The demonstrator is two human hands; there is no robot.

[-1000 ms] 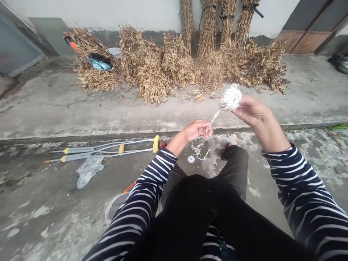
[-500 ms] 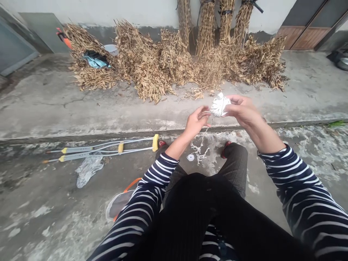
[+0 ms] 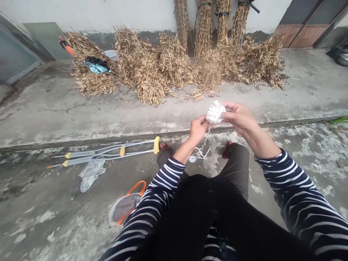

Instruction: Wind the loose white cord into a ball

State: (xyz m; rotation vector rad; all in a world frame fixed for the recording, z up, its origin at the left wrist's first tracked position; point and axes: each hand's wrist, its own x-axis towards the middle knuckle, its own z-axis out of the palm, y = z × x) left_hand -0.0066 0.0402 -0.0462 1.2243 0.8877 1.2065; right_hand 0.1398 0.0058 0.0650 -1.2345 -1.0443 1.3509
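- Ball of white cord [image 3: 215, 113]: I have it up in front of the body, between the two hands and well above the ground.
- Beyond the grip, the concrete ledge [image 3: 130, 117] spreads to both sides; its front edge passes below the hands in my view.
- Farther ahead of the grip, a strip of that ledge separates the ball from the heaped dried stalks [image 3: 152, 72], so I read room forward of the fingers. Upright stalk bundles [image 3: 203, 32] lean on the wall behind the heap.
- Below the grip, on the ground between the red shoes, I see a tangle of loose cord [image 3: 201, 153] with a small white disc [image 3: 192, 158] just beside it.
- Left of the grip and lower, the crutches [image 3: 106, 156] lie along the ledge's foot, padded ends toward the left shoe; a clear plastic bag [image 3: 91, 174] lies beside them. Nearer the left sleeve sits a grey bag with orange handles [image 3: 123, 208].
- Right hand [image 3: 237, 116]: thumb and fingers are curled around the ball's right side, spread about as wide as the ball, holding it.
- Left hand [image 3: 199, 127]: thumb and forefinger are drawn close together against the ball's lower left. I cannot tell whether they pinch a strand or only touch the ball.
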